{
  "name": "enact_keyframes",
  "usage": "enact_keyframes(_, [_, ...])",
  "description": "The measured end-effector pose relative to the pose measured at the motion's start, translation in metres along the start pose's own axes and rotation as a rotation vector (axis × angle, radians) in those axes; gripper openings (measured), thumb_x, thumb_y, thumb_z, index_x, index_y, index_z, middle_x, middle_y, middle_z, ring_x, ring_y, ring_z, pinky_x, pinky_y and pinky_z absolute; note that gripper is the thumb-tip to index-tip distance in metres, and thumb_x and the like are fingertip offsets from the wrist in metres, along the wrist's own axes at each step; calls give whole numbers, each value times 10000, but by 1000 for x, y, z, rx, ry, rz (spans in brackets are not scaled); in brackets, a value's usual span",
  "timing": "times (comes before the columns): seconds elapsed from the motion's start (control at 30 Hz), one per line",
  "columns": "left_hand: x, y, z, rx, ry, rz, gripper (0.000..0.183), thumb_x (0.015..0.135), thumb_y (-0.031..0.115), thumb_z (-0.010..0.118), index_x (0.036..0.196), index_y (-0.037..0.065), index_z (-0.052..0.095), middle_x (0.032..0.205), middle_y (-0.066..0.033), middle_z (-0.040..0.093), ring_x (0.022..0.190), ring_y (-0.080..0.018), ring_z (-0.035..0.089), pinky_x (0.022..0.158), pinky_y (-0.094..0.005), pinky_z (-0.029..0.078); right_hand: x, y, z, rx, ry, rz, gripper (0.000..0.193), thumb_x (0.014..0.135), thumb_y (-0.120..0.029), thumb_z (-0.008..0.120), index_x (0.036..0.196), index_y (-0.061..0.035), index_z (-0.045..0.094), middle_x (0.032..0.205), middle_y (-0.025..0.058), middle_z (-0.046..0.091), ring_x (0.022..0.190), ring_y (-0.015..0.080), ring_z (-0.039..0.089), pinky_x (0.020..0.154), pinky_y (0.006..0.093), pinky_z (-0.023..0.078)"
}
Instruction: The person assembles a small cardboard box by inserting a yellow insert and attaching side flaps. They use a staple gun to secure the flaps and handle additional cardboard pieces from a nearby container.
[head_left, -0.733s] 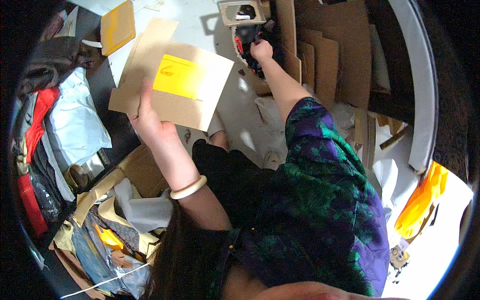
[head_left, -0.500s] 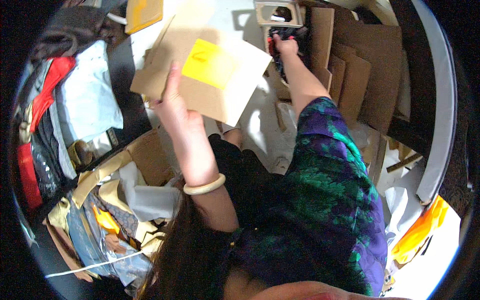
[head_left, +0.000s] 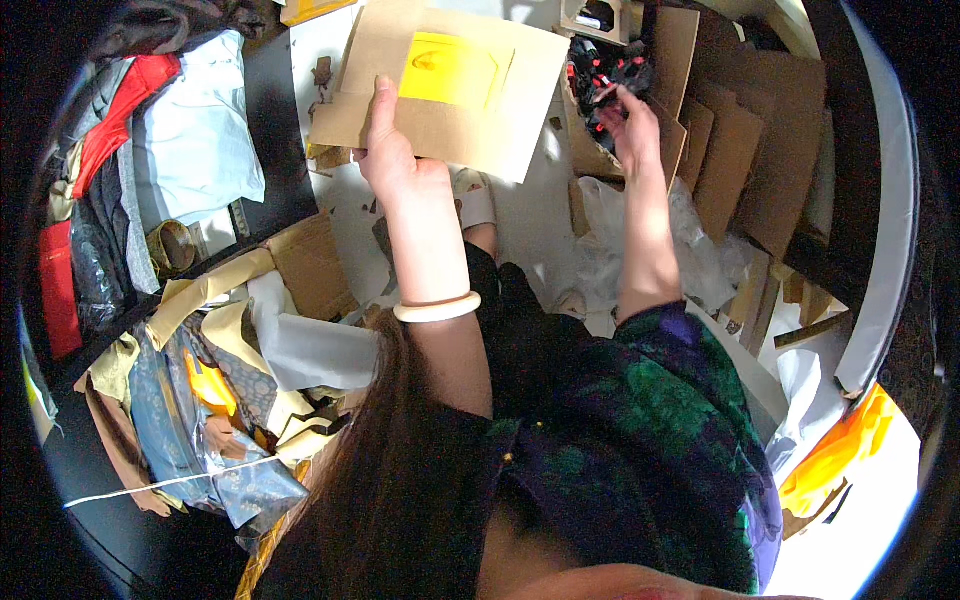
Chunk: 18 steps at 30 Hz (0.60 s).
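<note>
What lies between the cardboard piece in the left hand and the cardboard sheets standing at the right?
In the head view: pale floor, then a cardboard box of black-and-red items, with the right hand at it.

Left grip (head_left: 398, 160) straight-thumbed, right grip (head_left: 637, 132) outstretched

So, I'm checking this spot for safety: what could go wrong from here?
The left hand grips the cardboard near one edge, so it might tip or slip. The right hand is at jumbled black and red things and could knock some loose. Clear plastic lies near the feet and might be slippery underfoot.
</note>
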<state>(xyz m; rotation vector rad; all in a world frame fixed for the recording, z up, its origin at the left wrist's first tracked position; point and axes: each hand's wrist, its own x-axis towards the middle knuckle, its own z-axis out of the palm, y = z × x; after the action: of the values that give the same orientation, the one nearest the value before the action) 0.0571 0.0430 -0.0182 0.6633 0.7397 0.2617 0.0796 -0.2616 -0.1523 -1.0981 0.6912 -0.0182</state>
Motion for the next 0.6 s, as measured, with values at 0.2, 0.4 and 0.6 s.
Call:
enact_keyframes(0.2, [4, -15, 5, -52, -32, -17, 433, 935, 265, 699, 1304, 75, 575, 1240, -88, 661, 1116, -261, 652, 951, -449, 547, -110, 35, 5, -429, -49, -179, 420, 985, -287, 663, 1316, -93, 492, 1163, 33, 649, 1035, 125, 589, 962, 291, 440])
enact_keyframes(0.4, [-15, -3, 11, -103, 73, 55, 564, 807, 76, 817, 1275, 79, 503, 1197, -75, 635, 1044, -254, 656, 859, -460, 611, -163, 28, 39, -115, -142, 60, 301, 979, -287, 669, 1182, -86, 576, 1049, -1, 610, 1046, 147, 571, 1016, 362, 459])
enact_keyframes(0.6, [-33, -2, 20, -95, -248, -42, 451, 906, 184, 719, 1274, 6, 531, 1188, -136, 650, 1063, -295, 658, 869, -485, 599, -213, 12, 50, 21, -43, 75, 267, 963, -378, 656, 937, -124, 576, 854, -1, 591, 820, 135, 578, 809, 327, 476])
